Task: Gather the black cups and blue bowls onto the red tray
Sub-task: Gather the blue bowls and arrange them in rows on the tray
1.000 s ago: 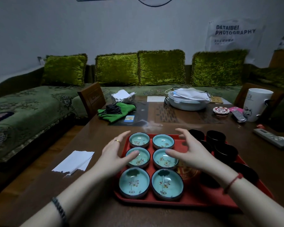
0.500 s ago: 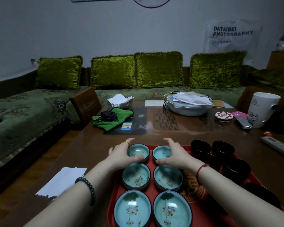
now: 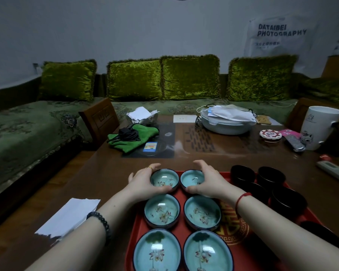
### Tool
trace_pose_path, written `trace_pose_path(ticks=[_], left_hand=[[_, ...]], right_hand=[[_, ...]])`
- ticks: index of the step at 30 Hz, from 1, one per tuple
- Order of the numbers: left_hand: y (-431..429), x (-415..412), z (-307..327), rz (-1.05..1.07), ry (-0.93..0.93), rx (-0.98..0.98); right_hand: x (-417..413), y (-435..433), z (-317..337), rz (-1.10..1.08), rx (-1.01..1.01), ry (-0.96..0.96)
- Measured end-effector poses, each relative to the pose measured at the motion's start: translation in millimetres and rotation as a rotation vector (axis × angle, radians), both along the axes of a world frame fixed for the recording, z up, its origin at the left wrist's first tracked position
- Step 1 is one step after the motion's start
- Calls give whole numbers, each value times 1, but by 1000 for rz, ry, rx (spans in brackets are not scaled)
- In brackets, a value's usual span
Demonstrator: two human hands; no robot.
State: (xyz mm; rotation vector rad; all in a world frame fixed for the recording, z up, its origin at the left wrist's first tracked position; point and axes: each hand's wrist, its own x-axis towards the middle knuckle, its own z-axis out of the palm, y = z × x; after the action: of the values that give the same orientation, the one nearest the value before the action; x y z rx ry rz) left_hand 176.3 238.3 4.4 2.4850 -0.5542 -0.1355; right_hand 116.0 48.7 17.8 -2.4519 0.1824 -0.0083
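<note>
The brown worktop (image 3: 106, 182) carries the red tray (image 3: 258, 255) at the near right, and the tray holds most of the task's things already. Six blue bowls sit on its left half in 2 columns, approx. in 3 rows. The black cups (image 3: 288, 200) stand in a group on its right side.

The left hand (image 3: 143, 184) curls round the far-left bowl (image 3: 164, 179), thumb at the near rim and fingers round the far side; the right hand (image 3: 207, 182) grips the far-right bowl (image 3: 192, 178) in the same way. Both bowls look to rest on the tray, just beside each other, at its far edge.

I judge the step to be the seating or lining-up of this last pair, so the gathering is almost done. The next move prob. calls for a small nudge to square them with the middle row, w/o knocking the rims together, then letting go of both.

The near tray edge and the 2 nearest bowls are cut off at the bottom of the view; the right forearm covers part of the cup group. In the dim light the cups merge, so their exact no. is not sure. I cannot tell if the 2 farthest cups (image 3: 242, 173) stand on the tray or just beyond its rim.
</note>
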Motion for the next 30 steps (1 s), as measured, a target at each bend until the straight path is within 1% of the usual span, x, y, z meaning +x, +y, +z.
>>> trace_pose_path(ticks=[3,6,9,12,15,22,25,30], left_hand=[[1,-4,2,-2,-1,-14],[6,-12,7,2,-17,-52],[18,-23,10,0,-29,-106],[33,-36,9,-36,-8,-105],[47,-50,6,-76,30,-96],[58,-75,-2,-126,31,-82],[59,-80,-5,-126,54,-93],[54,-82,-8,-76,20,-145]], right_hand=[[-2,0,1,7,0,-2],[-10,-2,6,2,43,-22],[-26,-4,13,2,64,-56],[-46,-7,14,28,76,-94],[-66,-9,9,47,93,-124],[-97,-3,-8,58,156,-116],[-101,-1,-17,62,142,-140],[-102,-2,-24,19,173,-181]])
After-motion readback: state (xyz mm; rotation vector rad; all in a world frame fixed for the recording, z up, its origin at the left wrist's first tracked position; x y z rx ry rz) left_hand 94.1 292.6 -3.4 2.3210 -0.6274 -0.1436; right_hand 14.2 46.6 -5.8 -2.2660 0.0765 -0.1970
